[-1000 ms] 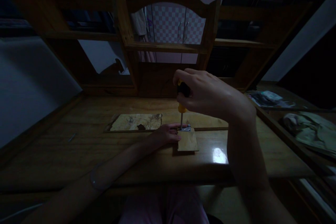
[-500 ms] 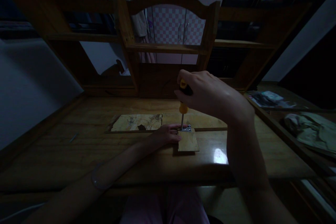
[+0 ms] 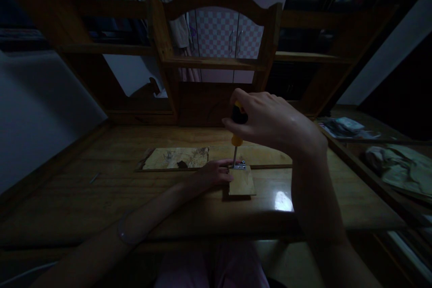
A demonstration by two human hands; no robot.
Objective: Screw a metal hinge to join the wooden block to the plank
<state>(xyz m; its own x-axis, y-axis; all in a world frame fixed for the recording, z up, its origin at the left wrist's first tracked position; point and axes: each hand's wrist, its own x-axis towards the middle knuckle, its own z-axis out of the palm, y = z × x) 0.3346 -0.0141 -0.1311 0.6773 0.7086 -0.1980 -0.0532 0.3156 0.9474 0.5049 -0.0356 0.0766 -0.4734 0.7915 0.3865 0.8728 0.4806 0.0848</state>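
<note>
My right hand (image 3: 266, 114) is wrapped round the yellow and black handle of a screwdriver (image 3: 237, 140), which stands nearly upright. Its tip meets the left part of a small metal hinge (image 3: 240, 167) at the far edge of a small square wooden board (image 3: 242, 182). Fingers of my left hand (image 3: 216, 172) press against the left side of this board and the hinge, holding them steady. Behind the small board lies a long wooden strip (image 3: 256, 156), its left part stained and rough at the end. Any screw under the tip is too small to make out.
All this lies on a varnished wooden desk (image 3: 111, 202). A small thin metallic object (image 3: 95, 177) rests at the left. A wooden shelf frame (image 3: 216, 63) rises at the back. On the right are folded cloth (image 3: 398, 166) and plastic-wrapped items (image 3: 347, 124).
The screwdriver handle has turned slightly, and the fingers of my right hand have shifted a little round it. My left hand and the board keep their place.
</note>
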